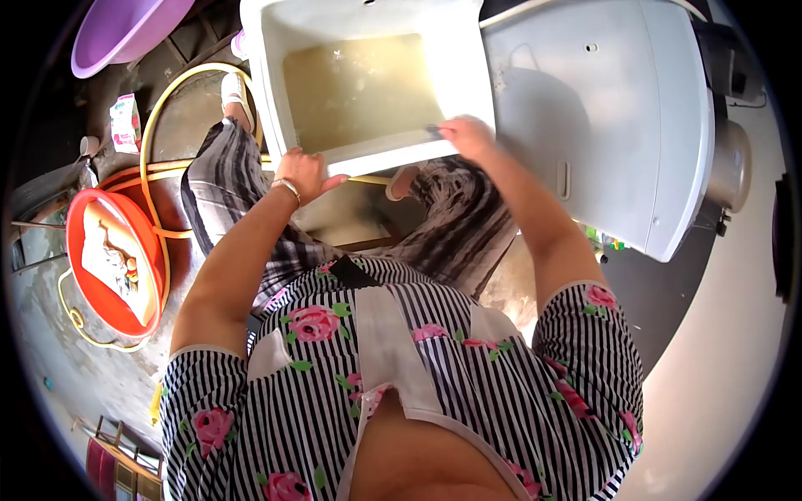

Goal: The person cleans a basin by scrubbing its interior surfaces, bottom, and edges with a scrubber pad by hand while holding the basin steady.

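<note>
A white rectangular tub [388, 157] with murky yellowish water [363, 92] in it stands in front of me at the top of the view. My left hand [307, 177], with a bracelet at the wrist, is closed over the tub's near left corner, its thumb pointing along the outside. At the near right corner, my right hand [469, 139] is closed and smeared by motion. A small dark thing [433, 131] sticks out from its fingers over the inner wall; its kind is too blurred to tell.
On the right stands a large pale-grey appliance-like panel [618, 108]. A yellow hose [149, 138] loops across the floor at left. Nearby are an orange-red basin [79, 250] holding a whitish item, a purple basin [125, 37] and a pink-and-white packet [124, 123].
</note>
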